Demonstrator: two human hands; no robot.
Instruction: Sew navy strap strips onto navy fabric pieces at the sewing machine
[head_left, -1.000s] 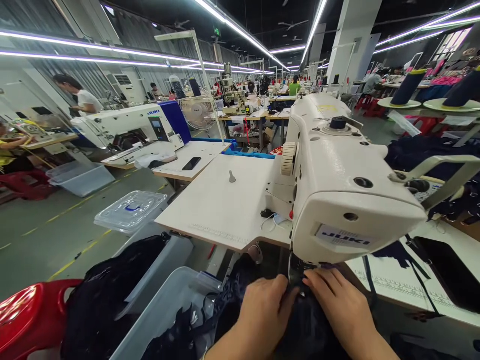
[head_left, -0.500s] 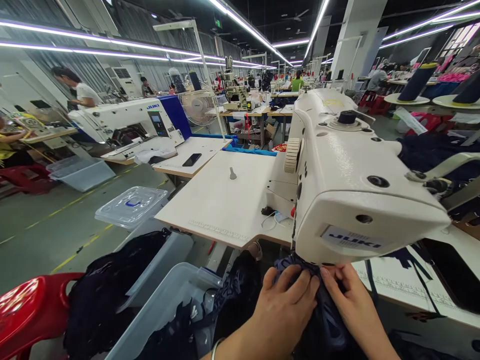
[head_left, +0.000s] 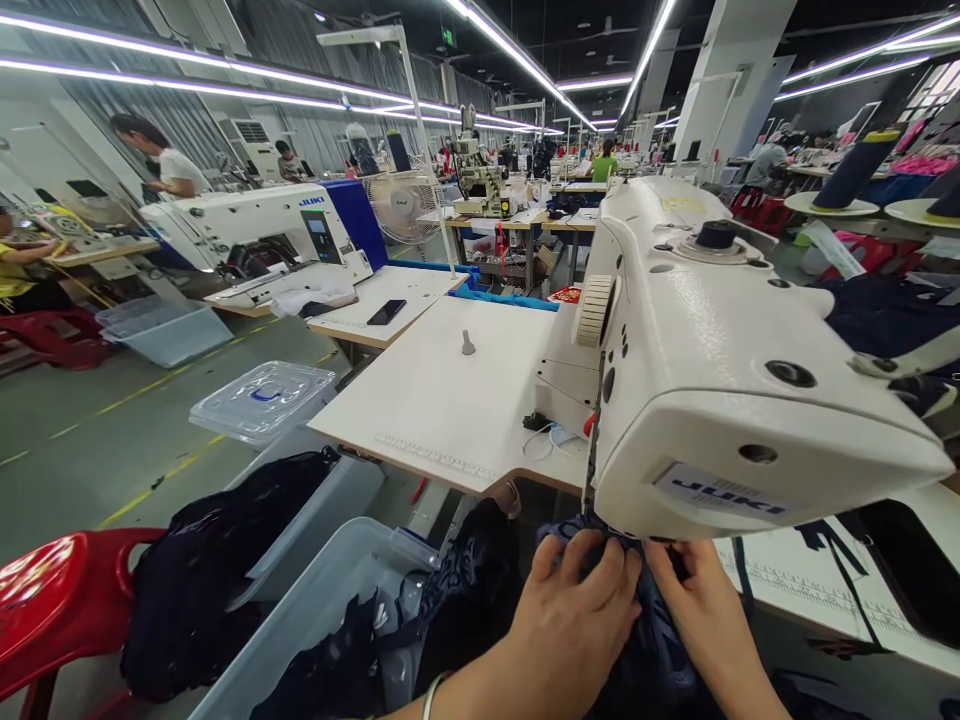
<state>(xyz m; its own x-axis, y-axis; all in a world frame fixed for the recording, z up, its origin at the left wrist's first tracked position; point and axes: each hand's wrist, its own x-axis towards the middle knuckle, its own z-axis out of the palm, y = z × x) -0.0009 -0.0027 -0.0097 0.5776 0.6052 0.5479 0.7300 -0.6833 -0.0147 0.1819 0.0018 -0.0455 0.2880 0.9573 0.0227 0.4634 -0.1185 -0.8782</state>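
Cloth [head_left: 666, 655], bottom centre of the frame — gripped by the left hand [head_left: 576, 612] and right hand [head_left: 709, 608] — below the machine [head_left: 720, 420].

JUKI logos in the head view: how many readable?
2. Near logo on the end of the closest sewing machine; far logo on the blue-ended machine at left. More may be hidden or too small farther back.

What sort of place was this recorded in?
Most likely a garment factory's sewing floor: a JUKI sewing machine stands over dark fabric in the foreground, a second JUKI machine stands at left, and a dark thread cone at right.
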